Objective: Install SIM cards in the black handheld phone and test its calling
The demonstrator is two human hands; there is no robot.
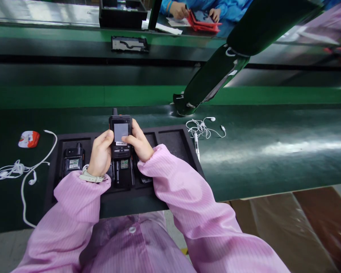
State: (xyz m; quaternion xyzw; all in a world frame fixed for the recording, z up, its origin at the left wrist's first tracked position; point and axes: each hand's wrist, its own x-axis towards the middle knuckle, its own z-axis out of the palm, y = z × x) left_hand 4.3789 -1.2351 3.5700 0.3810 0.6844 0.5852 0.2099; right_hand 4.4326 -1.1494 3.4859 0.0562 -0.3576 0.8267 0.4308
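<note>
Both my hands hold a black rugged handset [119, 134] with a stub antenna and a lit grey screen, upright above a black foam tray [170, 138]. My left hand [100, 153], with a pale wristband, grips its lower left side. My right hand [138, 140] wraps its right side, thumb across the front below the screen. Directly beneath, a second handset [123, 174] lies in the tray, its back open and a metal-contact part showing. A third handset [73, 158] lies in the tray's left compartment. My sleeves hide the tray's near part.
White wired earphones lie on the green belt on both sides of the tray [206, 128] [17, 168], beside a red-and-white tag [28, 139]. A dark support arm [213, 72] crosses the belt at right. Beyond, a co-worker's hands [199, 13] handle a red-cased tablet.
</note>
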